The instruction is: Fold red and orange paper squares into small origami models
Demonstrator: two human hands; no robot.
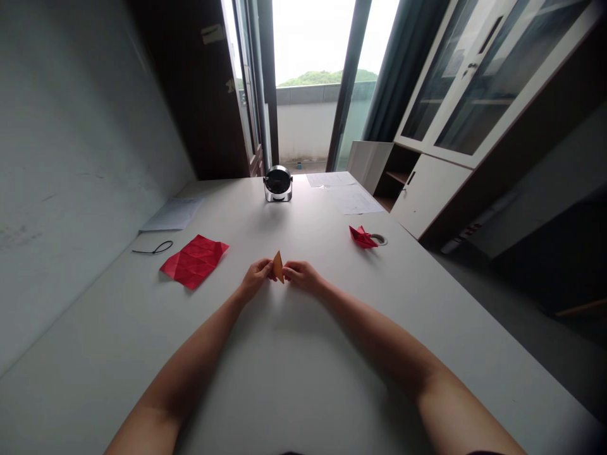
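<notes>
A small piece of folded orange paper, triangular in outline, is held up between my two hands just above the white table. My left hand pinches its left side, thumb against the paper. On the opposite side my right hand has its fingertips closed at the paper's right edge. Parts of the fingers behind the paper are hidden. To the left lies a creased red paper sheet, spread out. Over on the right sits a folded red paper boat.
Beside the boat lies a white ring, perhaps a tape roll. A round black-and-silver device stands at the table's back. A black cable tie and white papers lie left; more sheets lie back right. A wall borders the left.
</notes>
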